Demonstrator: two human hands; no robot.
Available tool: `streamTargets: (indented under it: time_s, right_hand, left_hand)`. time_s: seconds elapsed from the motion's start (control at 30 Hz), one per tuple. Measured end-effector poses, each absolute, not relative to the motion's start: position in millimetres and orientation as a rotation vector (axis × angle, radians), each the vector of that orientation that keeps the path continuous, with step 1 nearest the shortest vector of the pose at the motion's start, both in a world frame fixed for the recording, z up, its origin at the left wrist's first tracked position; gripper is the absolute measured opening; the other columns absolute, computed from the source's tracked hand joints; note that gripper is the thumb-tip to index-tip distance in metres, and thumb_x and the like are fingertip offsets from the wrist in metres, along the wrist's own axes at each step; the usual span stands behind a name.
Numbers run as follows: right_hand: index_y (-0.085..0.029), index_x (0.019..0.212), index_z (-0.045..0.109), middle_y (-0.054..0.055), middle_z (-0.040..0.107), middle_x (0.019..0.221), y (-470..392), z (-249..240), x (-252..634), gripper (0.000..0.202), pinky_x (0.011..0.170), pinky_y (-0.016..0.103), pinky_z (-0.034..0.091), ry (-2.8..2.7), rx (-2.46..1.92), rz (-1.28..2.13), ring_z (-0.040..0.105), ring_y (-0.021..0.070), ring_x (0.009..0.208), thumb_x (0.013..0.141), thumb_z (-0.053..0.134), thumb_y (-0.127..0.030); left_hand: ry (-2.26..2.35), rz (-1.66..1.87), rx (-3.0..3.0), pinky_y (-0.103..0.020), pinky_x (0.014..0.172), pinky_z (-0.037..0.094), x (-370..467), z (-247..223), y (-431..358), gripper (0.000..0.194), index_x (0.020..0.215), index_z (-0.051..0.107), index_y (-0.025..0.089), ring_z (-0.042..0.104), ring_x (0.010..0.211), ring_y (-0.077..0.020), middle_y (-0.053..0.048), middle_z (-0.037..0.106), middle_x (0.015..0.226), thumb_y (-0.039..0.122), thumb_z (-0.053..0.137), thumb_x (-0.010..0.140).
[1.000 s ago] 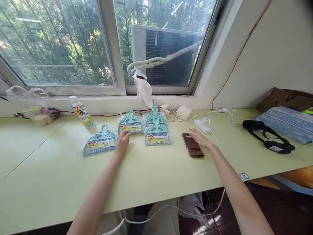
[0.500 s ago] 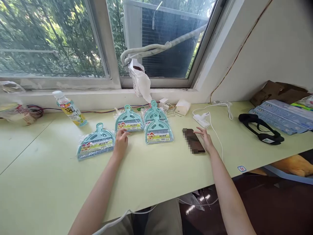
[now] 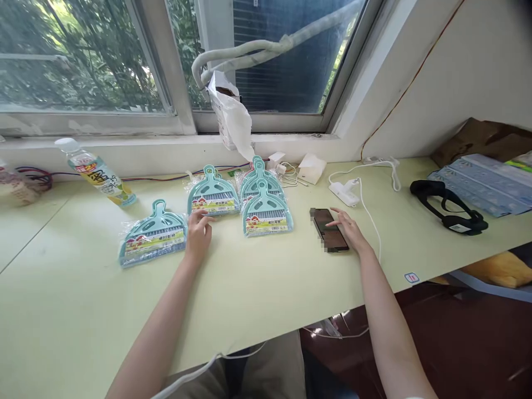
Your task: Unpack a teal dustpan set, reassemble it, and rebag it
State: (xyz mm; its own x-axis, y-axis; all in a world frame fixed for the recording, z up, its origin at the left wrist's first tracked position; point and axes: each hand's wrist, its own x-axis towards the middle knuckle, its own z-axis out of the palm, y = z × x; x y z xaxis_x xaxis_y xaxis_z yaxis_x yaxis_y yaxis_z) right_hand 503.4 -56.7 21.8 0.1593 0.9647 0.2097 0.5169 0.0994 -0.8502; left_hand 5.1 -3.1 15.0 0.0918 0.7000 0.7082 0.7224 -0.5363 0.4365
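L hand [image 3: 198, 235] by dustpan pack [image 3: 152, 240], R hand [image 3: 348, 230] on phone [image 3: 330, 237]

A: What surrounds it?
B: A pale green tabletop [image 3: 270, 288] runs beneath a wide window [image 3: 124, 66], daylight and trees outside.
A: And right?
B: A white wall [image 3: 465, 72], dark floor [image 3: 477, 343].

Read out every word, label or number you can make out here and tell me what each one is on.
Bottle: large dark characters on its yellow label, too blurred to read.
Packaged dustpan sets: colourful label strips, print too small to read.
Phone under the right hand: screen blurred out.
Sticker on the table edge: unreadable.
Tag on the black strap: too small.
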Motion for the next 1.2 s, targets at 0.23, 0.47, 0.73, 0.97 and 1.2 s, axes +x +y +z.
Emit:
streamTargets:
  time_s: [0.23,0.47,0.73,0.97,1.2]
  right_hand:
    - [-0.029,0.071,0.073,-0.004,0.050,0.145,-52.6,14.9,508.6,0.053,0.120,0.042,0.017,-1.477,-1.576,0.613,0.038,0.0247,0.139,0.088,0.040,-0.066]
    - [-0.035,0.110,0.071,-0.002,0.048,0.146,-63.2,16.9,509.3,0.041,0.120,0.041,0.022,-1.395,-1.582,0.681,0.037,0.0244,0.140,0.085,0.053,-0.062]
    - [-0.035,0.119,0.065,-0.001,0.048,0.146,-72.0,7.8,507.5,0.045,0.119,0.044,0.025,-1.383,-1.567,0.671,0.035,0.0251,0.141,0.081,0.059,-0.059]
    - [-0.038,0.143,0.040,-0.002,0.031,0.157,-93.3,21.8,505.0,0.080,0.119,0.044,0.027,-1.424,-1.590,0.883,0.026,0.0266,0.146,0.072,0.073,-0.051]
    - [-0.037,0.148,0.031,-0.001,0.024,0.160,-98.5,26.5,506.5,0.098,0.119,0.042,0.028,-1.481,-1.587,1.018,0.025,0.0296,0.146,0.064,0.081,-0.046]
  left_hand:
    - [-1.550,-1.458,-2.324,-0.043,0.098,0.044,5.5,15.7,-3.6,0.028,0.086,0.068,0.020,0.055,0.103,-0.0223,-0.010,0.053,0.111,0.007,0.043,0.084]
    - [-1.578,-1.475,-2.330,-0.042,0.099,0.043,5.7,14.9,-3.6,0.027,0.084,0.068,0.021,0.055,0.103,-0.0211,-0.009,0.052,0.111,0.008,0.043,0.085]
    - [-1.597,-1.510,-2.346,-0.041,0.098,0.044,5.3,13.7,-2.3,0.023,0.084,0.066,0.020,0.057,0.098,-0.0202,-0.009,0.051,0.111,0.010,0.046,0.084]
    - [-1.573,-1.527,-2.380,-0.039,0.092,0.048,5.1,11.4,-1.6,0.021,0.085,0.066,0.019,0.057,0.101,-0.0210,-0.009,0.051,0.112,0.013,0.046,0.086]
    - [-1.588,-1.526,-2.372,-0.038,0.091,0.049,4.3,11.1,-2.4,0.019,0.085,0.064,0.020,0.057,0.107,-0.0215,-0.009,0.051,0.113,0.013,0.047,0.086]
